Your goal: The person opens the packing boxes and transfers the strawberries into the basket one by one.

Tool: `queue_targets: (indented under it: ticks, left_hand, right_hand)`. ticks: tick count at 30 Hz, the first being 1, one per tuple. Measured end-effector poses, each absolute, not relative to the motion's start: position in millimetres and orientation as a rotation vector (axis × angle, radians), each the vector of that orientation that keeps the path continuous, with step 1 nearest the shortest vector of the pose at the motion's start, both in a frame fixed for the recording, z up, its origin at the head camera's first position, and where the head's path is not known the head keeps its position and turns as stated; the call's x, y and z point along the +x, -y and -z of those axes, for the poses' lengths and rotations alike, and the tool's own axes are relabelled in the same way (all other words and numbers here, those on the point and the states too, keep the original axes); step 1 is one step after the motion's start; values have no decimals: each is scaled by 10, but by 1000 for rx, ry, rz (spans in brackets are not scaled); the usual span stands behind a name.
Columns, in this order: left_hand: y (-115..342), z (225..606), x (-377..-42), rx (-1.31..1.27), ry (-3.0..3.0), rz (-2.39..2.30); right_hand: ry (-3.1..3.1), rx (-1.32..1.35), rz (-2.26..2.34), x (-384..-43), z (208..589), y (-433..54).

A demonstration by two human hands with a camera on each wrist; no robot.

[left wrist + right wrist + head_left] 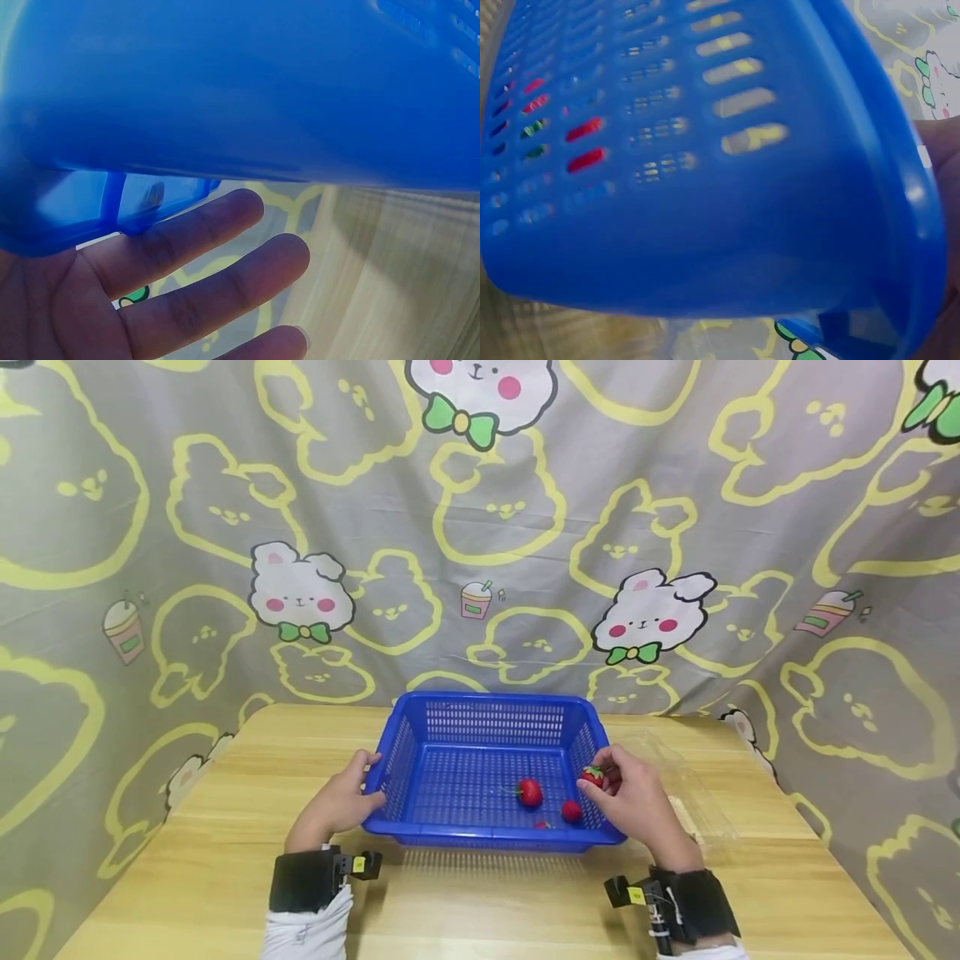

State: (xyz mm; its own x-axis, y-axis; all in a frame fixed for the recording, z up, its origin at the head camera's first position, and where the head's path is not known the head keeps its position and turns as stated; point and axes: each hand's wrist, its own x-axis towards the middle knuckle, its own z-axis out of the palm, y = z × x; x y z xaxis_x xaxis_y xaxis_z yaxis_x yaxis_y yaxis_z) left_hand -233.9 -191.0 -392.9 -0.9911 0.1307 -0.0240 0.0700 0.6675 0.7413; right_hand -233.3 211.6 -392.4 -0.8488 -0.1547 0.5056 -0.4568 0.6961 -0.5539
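Observation:
A blue perforated basket (pixel 480 832) stands in front of me on the table. My left hand (pixel 339 797) touches its left rim, thumb tip over the edge; in the left wrist view several straight fingers (pixel 217 296) extend beside the wall. At the right rim, my right hand (pixel 633 793) pinches a strawberry (pixel 592 775) with a green leafy top between thumb and fingers. Inside the basket lie a glossy red tomato-like fruit (pixel 529 792), a small round red fruit (pixel 572 811) and another red piece (pixel 543 825) mostly hidden by the front rim.
A clear plastic tray (pixel 701 785) lies on the wooden table (pixel 480 910) right of the basket, partly behind my right hand. A grey curtain (pixel 405 510) with yellow cartoon outlines hangs behind the table.

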Motion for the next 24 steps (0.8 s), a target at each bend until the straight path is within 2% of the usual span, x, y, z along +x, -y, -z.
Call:
queue_targets:
  ticks: [24]
  left_hand:
    - [1911,3921,-2361,194,-2799,-1239]
  right_hand:
    - [2525,491,-974,-2348,4000,-1986]
